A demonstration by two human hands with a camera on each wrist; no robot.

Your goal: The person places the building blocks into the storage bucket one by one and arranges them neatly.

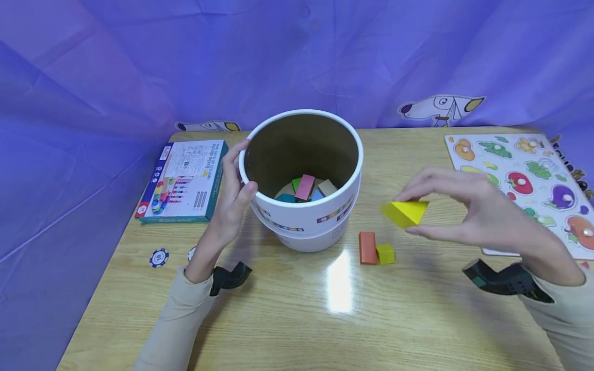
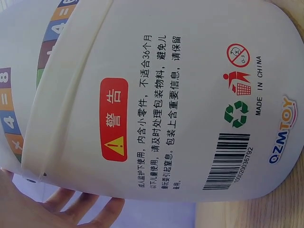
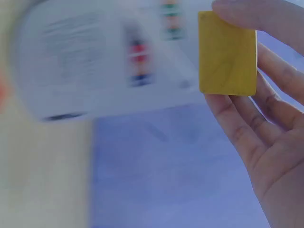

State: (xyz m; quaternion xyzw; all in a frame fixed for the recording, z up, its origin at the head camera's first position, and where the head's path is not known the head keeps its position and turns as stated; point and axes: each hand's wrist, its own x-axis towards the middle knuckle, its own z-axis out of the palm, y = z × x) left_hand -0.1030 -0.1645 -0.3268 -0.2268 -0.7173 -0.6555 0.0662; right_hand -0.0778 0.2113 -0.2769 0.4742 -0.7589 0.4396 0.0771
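A white bucket (image 1: 306, 216) stands on the table with its mouth tipped toward me. Inside it lie several wooden blocks, among them a pink block (image 1: 304, 187) on top. My left hand (image 1: 232, 201) grips the bucket's left rim, thumb at the edge and fingers along the outside wall, as the left wrist view also shows. To the right, above the table, my right hand (image 1: 468, 206) pinches a yellow triangular block (image 1: 405, 212) between thumb and fingers. Below it, a red rectangular block (image 1: 368, 248) and a small yellow cube (image 1: 385, 254) lie side by side on the wood.
A flat boxed toy set (image 1: 185, 180) lies at the back left, with a blue-and-white chip (image 1: 159, 257) in front of it. At the right is a vegetable puzzle board (image 1: 524, 180). Purple cloth (image 1: 297, 56) hangs along the table's back and left edges.
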